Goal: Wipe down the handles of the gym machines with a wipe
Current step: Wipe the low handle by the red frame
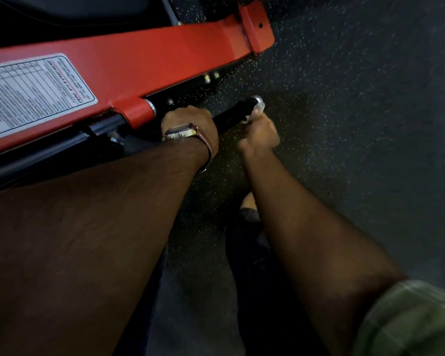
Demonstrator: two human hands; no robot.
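Note:
A black handle (233,115) sticks out to the right from the red arm of a gym machine (144,62), ending in a silver cap. My left hand (190,122), with a watch on its wrist, is closed around the handle near the red collar. My right hand (260,133) grips the handle close to its free end. A bit of white wipe (257,110) shows between the fingers and the handle's tip. Most of the wipe is hidden inside the fist.
A white label with a printed table (34,91) is stuck on the red arm at the left. Dark speckled rubber floor (344,111) spreads to the right and below. My legs and a shoe (249,214) show beneath my arms.

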